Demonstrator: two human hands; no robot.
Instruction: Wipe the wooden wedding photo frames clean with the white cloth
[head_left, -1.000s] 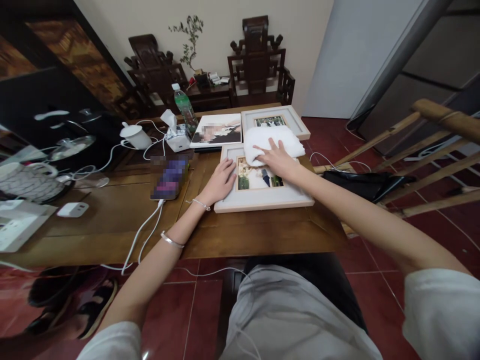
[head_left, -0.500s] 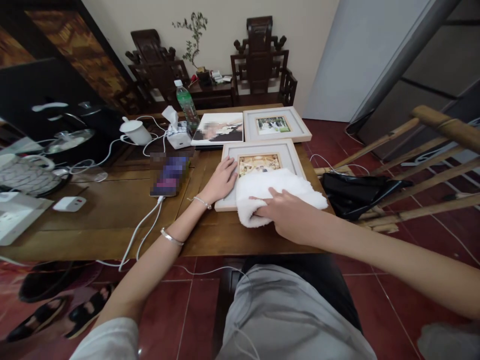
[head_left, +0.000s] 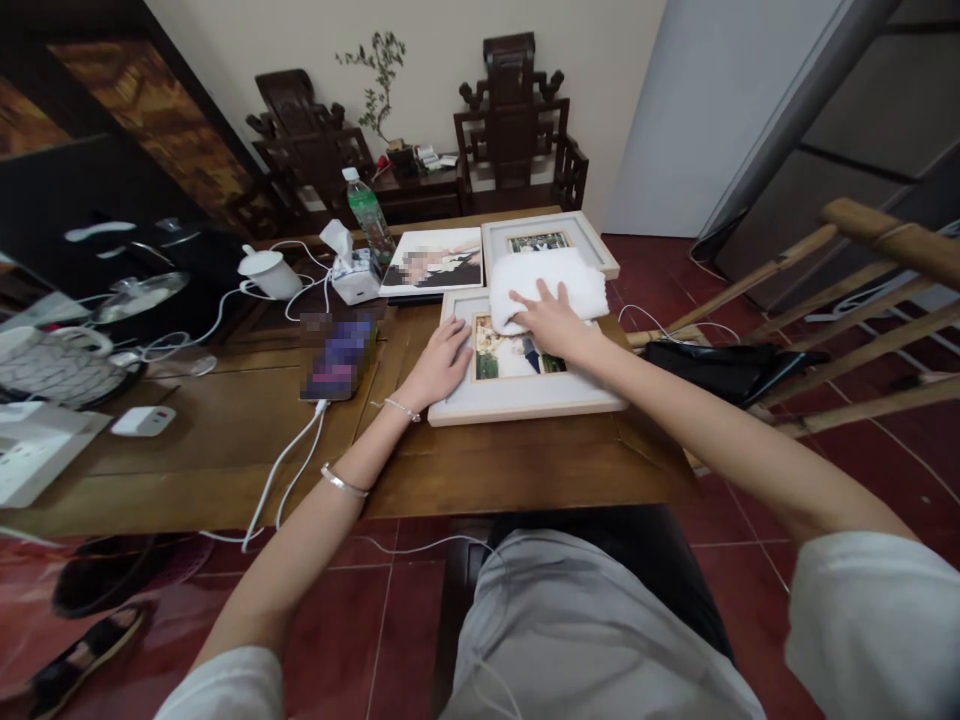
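Observation:
A pale wooden photo frame (head_left: pixel 517 411) lies flat near the front of the table, its small gold-edged picture partly showing. My left hand (head_left: pixel 441 366) rests on the frame's left side with its fingers stretched out. Over the frame's upper part is a folded white fluffy towel (head_left: pixel 551 275), held under my right hand (head_left: pixel 559 322), whose fingers press into it. The towel also covers part of a second pale frame (head_left: pixel 596 240) behind. To the left of that one lies a photo panel (head_left: pixel 450 255).
Left of the frames are a phone (head_left: pixel 337 362) on a cable, a tissue box (head_left: pixel 355 275), a green-labelled bottle (head_left: pixel 367 212), a lidded white cup (head_left: pixel 270 272) and a charger (head_left: pixel 142 421). A bamboo rack (head_left: pixel 885 225) stands at the right. Dark wooden chairs (head_left: pixel 512 120) stand behind.
My right hand has moved the towel away from me, from the frame's near right corner to its far side, uncovering the lower picture. My left hand has stayed in place.

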